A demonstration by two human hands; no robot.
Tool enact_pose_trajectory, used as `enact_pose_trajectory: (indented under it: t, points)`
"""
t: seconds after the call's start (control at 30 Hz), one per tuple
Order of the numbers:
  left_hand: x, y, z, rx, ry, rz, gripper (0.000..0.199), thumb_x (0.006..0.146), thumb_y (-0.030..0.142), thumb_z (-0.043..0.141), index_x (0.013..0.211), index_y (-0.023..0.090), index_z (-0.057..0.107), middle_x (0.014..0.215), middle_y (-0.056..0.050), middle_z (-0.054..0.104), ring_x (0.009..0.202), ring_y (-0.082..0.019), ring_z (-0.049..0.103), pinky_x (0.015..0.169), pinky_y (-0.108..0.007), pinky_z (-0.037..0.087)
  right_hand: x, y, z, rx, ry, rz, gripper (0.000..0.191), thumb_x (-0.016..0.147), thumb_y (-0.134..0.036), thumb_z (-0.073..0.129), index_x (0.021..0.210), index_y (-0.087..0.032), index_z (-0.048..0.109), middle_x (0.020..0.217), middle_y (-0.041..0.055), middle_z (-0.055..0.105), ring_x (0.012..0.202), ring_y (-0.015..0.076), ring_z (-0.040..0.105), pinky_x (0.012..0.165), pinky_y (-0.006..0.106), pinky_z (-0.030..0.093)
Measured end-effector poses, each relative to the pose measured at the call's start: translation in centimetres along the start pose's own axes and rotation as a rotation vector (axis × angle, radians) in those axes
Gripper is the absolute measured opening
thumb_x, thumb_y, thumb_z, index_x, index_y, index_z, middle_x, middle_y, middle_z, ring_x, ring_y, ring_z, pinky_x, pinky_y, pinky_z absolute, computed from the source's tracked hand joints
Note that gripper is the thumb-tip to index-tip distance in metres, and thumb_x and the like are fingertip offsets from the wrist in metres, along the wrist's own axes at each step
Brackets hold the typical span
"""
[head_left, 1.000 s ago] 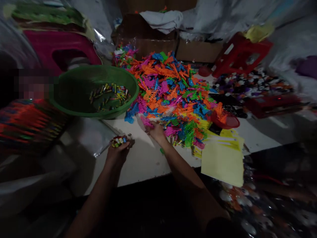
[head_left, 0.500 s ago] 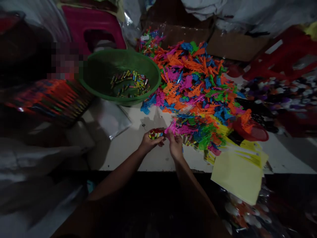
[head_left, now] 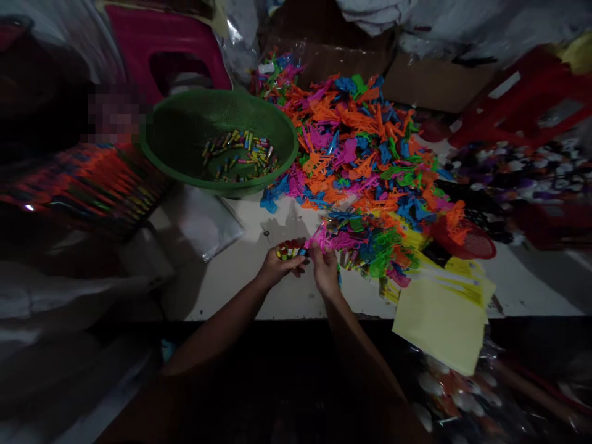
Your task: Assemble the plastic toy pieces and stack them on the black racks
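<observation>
My left hand is closed around several small wrapped tubes with red, yellow and blue parts, lined up side by side. Close on its right, my right hand pinches a pink plastic piece at the end of that row. Whether the pink piece touches a tube is hidden by the fingers. Beyond my hands spreads a large pile of orange, blue, pink and green plastic pieces. More small tubes lie inside a green basket at the upper left.
Clear plastic bags lie left on the white table. Yellow cards overhang the front edge at right, near a red basket. A pink stool and a red stool stand behind. Filled packs lie at far left, beside a blurred person.
The whole view has shifted slightly, so most things appear a little further left. The tubes in my left hand show more clearly. An arm has appeared at the lower right edge.
</observation>
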State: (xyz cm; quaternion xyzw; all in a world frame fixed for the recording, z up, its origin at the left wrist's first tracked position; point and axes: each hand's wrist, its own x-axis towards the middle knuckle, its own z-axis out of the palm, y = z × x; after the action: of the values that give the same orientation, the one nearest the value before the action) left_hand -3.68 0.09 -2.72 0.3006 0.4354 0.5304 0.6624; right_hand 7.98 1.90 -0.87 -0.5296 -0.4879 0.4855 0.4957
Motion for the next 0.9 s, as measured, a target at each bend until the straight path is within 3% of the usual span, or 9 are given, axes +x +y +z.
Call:
enact_pose_trajectory:
  t: [0.13, 0.27, 0.53, 0.6, 0.67, 0.73, 0.77, 0.83, 0.9]
  points:
    - [0.1, -0.1, -0.6, -0.034, -0.012, 0.008, 0.040, 0.059, 0.034, 0.073, 0.089, 0.009, 0.061, 0.067, -0.006, 0.066, 0.055, -0.016, 0.062, 0.042, -0.023, 0.049, 0.0, -0.1, 0.2, 0.021, -0.011, 0.013, 0.031, 0.075, -0.048, 0.050, 0.066, -0.018, 0.054, 0.061, -0.0020, 0.056, 0.059, 0.0114, 0.051, 0.058, 0.023, 0.041]
    - [0.1, -0.4, -0.6, 0.010, -0.031, 0.013, 0.038, 0.058, 0.033, 0.073, 0.086, 0.010, 0.061, 0.062, -0.004, 0.065, 0.051, -0.015, 0.061, 0.043, -0.025, 0.051, -0.2, 0.0, 0.1, -0.135, -0.008, -0.001, 0.032, 0.077, -0.048, 0.046, 0.066, -0.019, 0.051, 0.058, -0.0017, 0.053, 0.055, 0.0121, 0.049, 0.054, 0.024, 0.040]
    - [0.2, -1.5, 0.2, 0.153, 0.208, 0.121, 0.038, 0.050, 0.023, 0.074, 0.084, 0.012, 0.064, 0.070, -0.002, 0.067, 0.055, -0.011, 0.059, 0.051, -0.021, 0.050, -0.3, 0.1, 1.4, -0.458, 0.044, -0.083, 0.026, 0.080, -0.037, 0.038, 0.083, -0.019, 0.056, 0.073, 0.0055, 0.064, 0.065, 0.0169, 0.059, 0.062, 0.028, 0.046]
    - [0.2, -1.4, 0.3, 0.144, 0.212, 0.118, 0.037, 0.049, 0.024, 0.075, 0.082, 0.012, 0.064, 0.070, -0.003, 0.067, 0.057, -0.011, 0.060, 0.055, -0.021, 0.051, 0.4, -0.5, 0.7, -0.519, 0.022, -0.104, 0.026, 0.079, -0.039, 0.040, 0.078, -0.019, 0.057, 0.071, 0.0053, 0.064, 0.064, 0.0170, 0.059, 0.062, 0.028, 0.046]
    - [0.1, -1.1, 0.3, 0.096, 0.220, 0.111, 0.034, 0.051, 0.026, 0.076, 0.079, 0.012, 0.063, 0.067, -0.003, 0.065, 0.058, -0.013, 0.061, 0.058, -0.023, 0.052, 1.4, -1.7, -1.7, -0.608, 0.017, -0.118, 0.029, 0.078, -0.041, 0.041, 0.073, -0.018, 0.058, 0.065, 0.0045, 0.063, 0.061, 0.0170, 0.058, 0.060, 0.027, 0.045]
    - [0.0, -0.7, 0.5, 0.004, 0.244, 0.107, 0.034, 0.053, 0.028, 0.076, 0.079, 0.012, 0.061, 0.065, -0.002, 0.064, 0.057, -0.013, 0.061, 0.059, -0.025, 0.052, 2.7, -3.4, -5.4, -0.740, 0.138, -0.110, 0.034, 0.078, -0.044, 0.041, 0.074, -0.017, 0.061, 0.063, 0.0063, 0.062, 0.062, 0.0188, 0.058, 0.059, 0.030, 0.045]
    - [0.0, -0.5, 0.6, -0.046, 0.256, 0.110, 0.035, 0.053, 0.029, 0.076, 0.079, 0.012, 0.060, 0.064, -0.001, 0.063, 0.057, -0.013, 0.061, 0.059, -0.026, 0.052, 3.4, -4.4, -7.4, -0.847, 0.274, -0.110, 0.036, 0.077, -0.046, 0.043, 0.079, -0.015, 0.062, 0.070, 0.0101, 0.063, 0.069, 0.0222, 0.059, 0.063, 0.033, 0.045]
    - [0.1, -0.3, 0.9, -0.109, 0.263, 0.125, 0.036, 0.051, 0.029, 0.077, 0.078, 0.012, 0.059, 0.063, 0.000, 0.060, 0.056, -0.011, 0.059, 0.059, -0.025, 0.052, 5.1, -6.3, -10.7, -1.054, 0.680, -0.153, 0.046, 0.072, -0.045, 0.052, 0.099, -0.008, 0.060, 0.095, 0.0216, 0.061, 0.090, 0.0324, 0.055, 0.074, 0.046, 0.042]
    - [0.3, -0.3, 1.1, -0.120, 0.260, 0.134, 0.036, 0.051, 0.029, 0.078, 0.076, 0.012, 0.059, 0.062, 0.001, 0.058, 0.055, -0.010, 0.057, 0.058, -0.024, 0.052, 6.8, -7.8, -12.0, -1.147, 0.769, -0.242, 0.053, 0.072, -0.041, 0.053, 0.112, -0.006, 0.054, 0.111, 0.0257, 0.054, 0.104, 0.0354, 0.048, 0.083, 0.051, 0.038]
